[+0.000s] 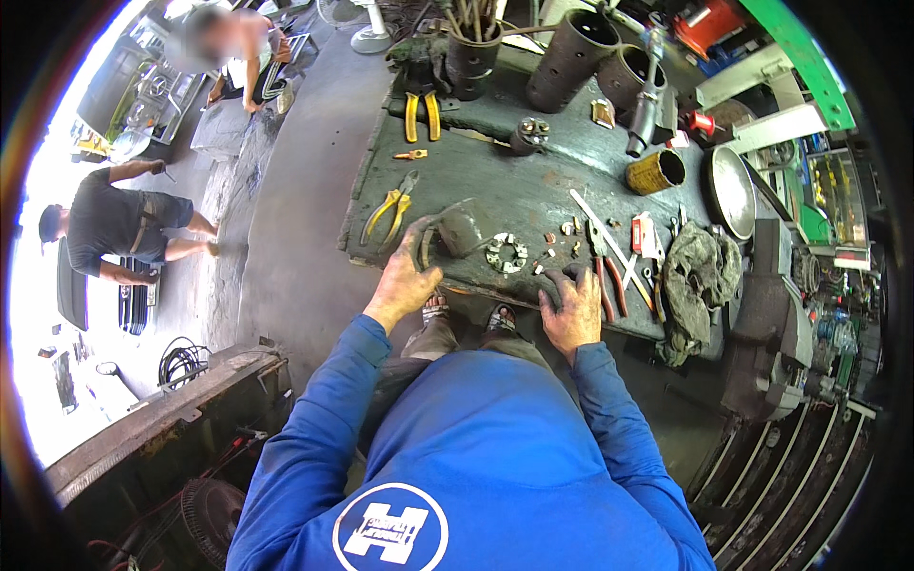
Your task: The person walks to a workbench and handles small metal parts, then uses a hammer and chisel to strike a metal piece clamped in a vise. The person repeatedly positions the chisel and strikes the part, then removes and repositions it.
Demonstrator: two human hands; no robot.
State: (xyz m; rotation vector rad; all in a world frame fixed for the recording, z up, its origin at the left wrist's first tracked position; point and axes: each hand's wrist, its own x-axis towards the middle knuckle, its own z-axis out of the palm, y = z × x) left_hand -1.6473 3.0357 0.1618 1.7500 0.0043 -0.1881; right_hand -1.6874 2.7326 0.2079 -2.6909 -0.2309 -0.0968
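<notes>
At the bench's front edge, my left hand [407, 281] grips a small curved metal piece [427, 247], beside a dark metal cylinder [459, 230]. To its right lies a segmented metal ring [506, 253]. My right hand [571, 306] rests at the edge with bent, spread fingers, apparently holding nothing, near several small metal pieces [552, 238]. Red-handled pliers [605, 285] and a long flat strip [600, 224] lie just right of it. Yellow-handled pliers [390, 214] are left of my left hand. A dirty rag [695, 285] hangs over the right corner.
The dark workbench [533, 181] carries tool-filled pots [473, 57], a yellow can [655, 171] and a metal bowl [730, 190]. Two other people [143, 224] are at the left. A metal-walled container [171, 419] is behind left; heavy grey equipment [766, 324] stands right.
</notes>
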